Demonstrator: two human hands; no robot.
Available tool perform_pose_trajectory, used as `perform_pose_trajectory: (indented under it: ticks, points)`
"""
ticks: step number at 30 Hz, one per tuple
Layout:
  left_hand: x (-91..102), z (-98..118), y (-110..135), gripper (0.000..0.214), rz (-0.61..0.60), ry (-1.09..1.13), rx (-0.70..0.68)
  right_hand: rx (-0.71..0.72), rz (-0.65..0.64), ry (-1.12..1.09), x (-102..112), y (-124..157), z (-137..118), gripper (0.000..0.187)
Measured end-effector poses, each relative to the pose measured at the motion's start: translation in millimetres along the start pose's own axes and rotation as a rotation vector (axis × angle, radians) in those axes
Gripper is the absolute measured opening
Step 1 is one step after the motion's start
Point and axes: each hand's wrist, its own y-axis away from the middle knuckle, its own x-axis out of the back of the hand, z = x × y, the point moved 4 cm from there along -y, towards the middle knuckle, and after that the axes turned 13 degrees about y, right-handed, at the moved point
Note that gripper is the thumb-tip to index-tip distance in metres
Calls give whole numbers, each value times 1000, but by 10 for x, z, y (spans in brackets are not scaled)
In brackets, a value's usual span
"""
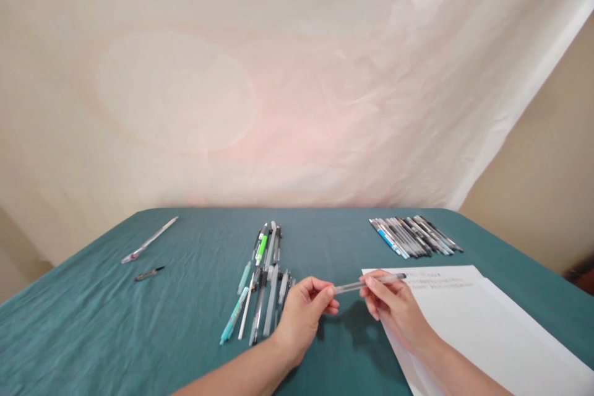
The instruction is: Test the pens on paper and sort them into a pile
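Note:
A slim clear pen (350, 288) is held nearly level between both hands above the table. At its left end, the thumb and fingers of my left hand (306, 315) pinch it. My right hand (394, 306) grips it nearer the dark right end, over the corner of the paper. Just left of my left hand lies a loose group of pens (270, 302), some teal, white, grey and clear. Part of that group is hidden behind my left hand. White paper (468, 328) with handwritten lines at its top lies under my right forearm.
A row of many pens (415, 236) lies side by side at the back right. A bright green pen (262, 249) is among those at the back middle. On the left are a long clear pen (151, 240) and a short dark-tipped piece (149, 273). A pale cloth (297, 86) hangs behind the table.

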Motion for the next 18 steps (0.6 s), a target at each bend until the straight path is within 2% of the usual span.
perform_pose_trajectory:
  ticks: [18]
  points:
    - [23, -3, 25, 30, 0, 42, -1, 11, -17, 24, -63, 60, -86, 16]
